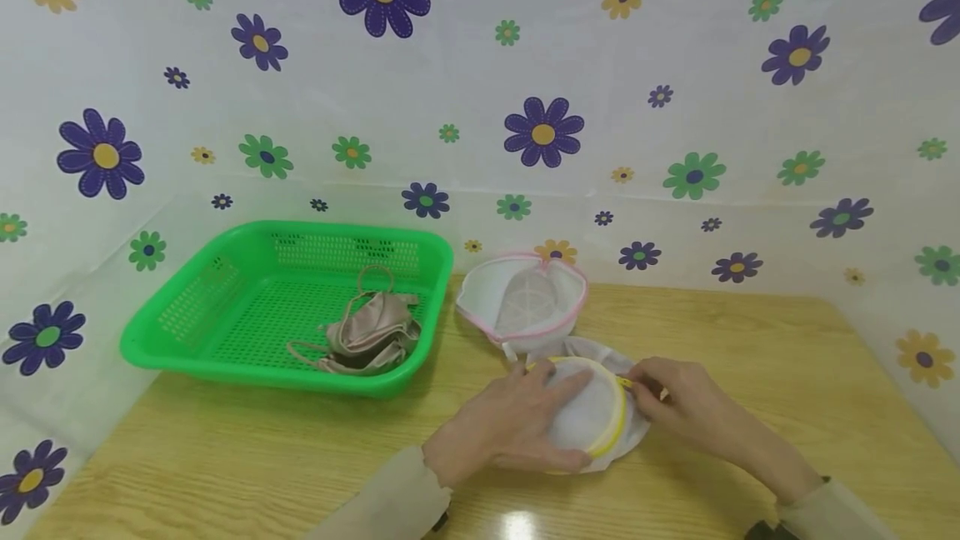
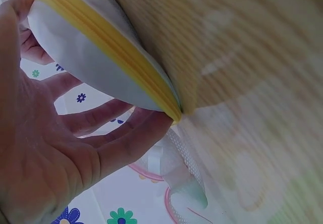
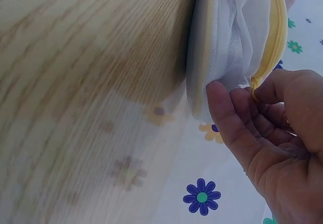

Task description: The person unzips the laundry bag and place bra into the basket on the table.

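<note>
A white mesh laundry bag [image 1: 579, 413] with a yellow zipper lies on the table between both hands. My left hand [image 1: 517, 419] spans the bag, gripping its edge between thumb and spread fingers. In the left wrist view, the fingers touch one end of the yellow zipper band [image 2: 108, 45]. On the bag's right side, my right hand [image 1: 686, 407] pinches the yellow zipper pull [image 3: 254, 90] between thumb and index finger. Beyond the bag sits a second white mesh bag [image 1: 525, 298] with pink trim, its mouth gaping. Fingertips hide part of the pull.
To the left stands a green plastic basket [image 1: 161, 346] with perforated walls. Inside its right end lies a crumpled beige bra [image 1: 375, 327] with thin straps. The wooden table [image 1: 712, 332] meets a white flower-print sheet [image 1: 465, 65] at the back and sides.
</note>
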### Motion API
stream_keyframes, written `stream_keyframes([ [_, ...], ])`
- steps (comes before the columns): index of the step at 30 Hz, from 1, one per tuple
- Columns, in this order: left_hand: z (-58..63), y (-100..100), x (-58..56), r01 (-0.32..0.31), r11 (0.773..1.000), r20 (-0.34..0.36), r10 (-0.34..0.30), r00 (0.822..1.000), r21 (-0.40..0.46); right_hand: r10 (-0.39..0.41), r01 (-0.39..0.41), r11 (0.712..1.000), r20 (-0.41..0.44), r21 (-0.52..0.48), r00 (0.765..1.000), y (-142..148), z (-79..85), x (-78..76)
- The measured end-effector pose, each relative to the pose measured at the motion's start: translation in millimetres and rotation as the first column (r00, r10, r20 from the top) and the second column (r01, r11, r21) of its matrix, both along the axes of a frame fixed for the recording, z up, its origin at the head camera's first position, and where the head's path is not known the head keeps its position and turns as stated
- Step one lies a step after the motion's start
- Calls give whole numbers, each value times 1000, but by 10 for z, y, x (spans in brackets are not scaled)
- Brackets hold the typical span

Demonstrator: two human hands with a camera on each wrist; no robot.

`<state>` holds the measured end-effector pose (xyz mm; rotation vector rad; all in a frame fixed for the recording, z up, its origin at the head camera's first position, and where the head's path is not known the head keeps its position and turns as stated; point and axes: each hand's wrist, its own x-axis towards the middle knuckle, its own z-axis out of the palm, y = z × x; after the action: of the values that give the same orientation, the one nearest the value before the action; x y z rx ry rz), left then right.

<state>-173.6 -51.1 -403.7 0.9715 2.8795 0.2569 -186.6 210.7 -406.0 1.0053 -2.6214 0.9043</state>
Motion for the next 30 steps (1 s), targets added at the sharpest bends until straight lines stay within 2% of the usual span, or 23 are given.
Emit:
stream_keyframes([
  [6, 18, -12, -11, 0, 1000, 33, 0, 999, -1, 11, -11, 1000, 5, -3, 1000, 22, -13, 7],
  [11, 26, -23, -14, 4, 1000, 20, -4, 1000, -9, 26, -26, 1000, 44, -2, 999, 45, 7, 24],
  [14, 25, -24, -15, 8, 1000, 17, -8, 1000, -9, 18, -18, 1000, 68, 4, 998, 51, 17, 36],
  [19, 17, -20, -15, 9, 1000, 28, -8, 1000, -11, -3, 4, 1000, 49, -15, 999, 22, -13, 15],
  [23, 9, -13, -21, 3, 1000, 28, -3, 1000, -16, -8, 9, 1000, 86, -11, 996, 1, -13, -12],
  [26, -5, 0, -21, 6, 1000, 4, -6, 1000, -18, 10, -10, 1000, 54, -6, 998, -7, -12, -26],
  [30, -22, 21, -6, 10, 1000, -59, -12, 998, -28, 62, -62, 998, -44, 0, 997, -29, -28, -43],
])
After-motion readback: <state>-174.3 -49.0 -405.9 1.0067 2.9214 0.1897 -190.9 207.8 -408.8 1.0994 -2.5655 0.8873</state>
